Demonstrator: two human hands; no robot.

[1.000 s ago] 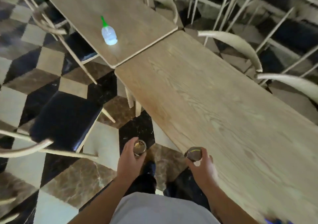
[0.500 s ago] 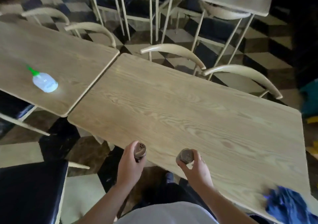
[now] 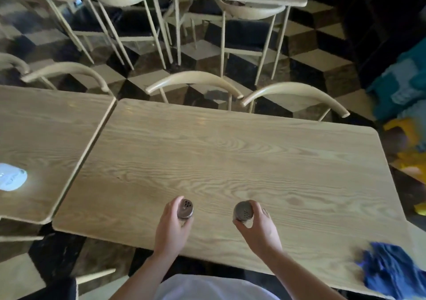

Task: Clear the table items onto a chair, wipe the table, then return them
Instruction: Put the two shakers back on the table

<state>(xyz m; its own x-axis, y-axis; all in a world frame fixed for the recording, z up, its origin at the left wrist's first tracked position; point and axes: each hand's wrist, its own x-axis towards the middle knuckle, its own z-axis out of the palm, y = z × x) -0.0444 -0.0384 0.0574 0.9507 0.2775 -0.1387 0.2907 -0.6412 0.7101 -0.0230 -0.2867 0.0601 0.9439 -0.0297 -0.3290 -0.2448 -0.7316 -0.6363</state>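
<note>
Fingers: the left hand [image 3: 171, 227] curls around one metal-topped shaker [image 3: 185, 209]. The right hand [image 3: 258, 228] curls around the other shaker [image 3: 242, 211].
Where: both shakers sit low in the middle of the frame, over the near edge of the wooden table [image 3: 230, 152]. I cannot tell if they touch it.
How they feel: probably small, light, hard and smooth, so a bit slippery.
Best hold: around the sides, under the cap with holes, kept standing up.
Cloth: a blue cloth [image 3: 389, 269] lies at the lower right corner.
Bottle: a squeeze bottle [image 3: 10, 176] rests on the next table [image 3: 46, 124], at the left edge.
</note>
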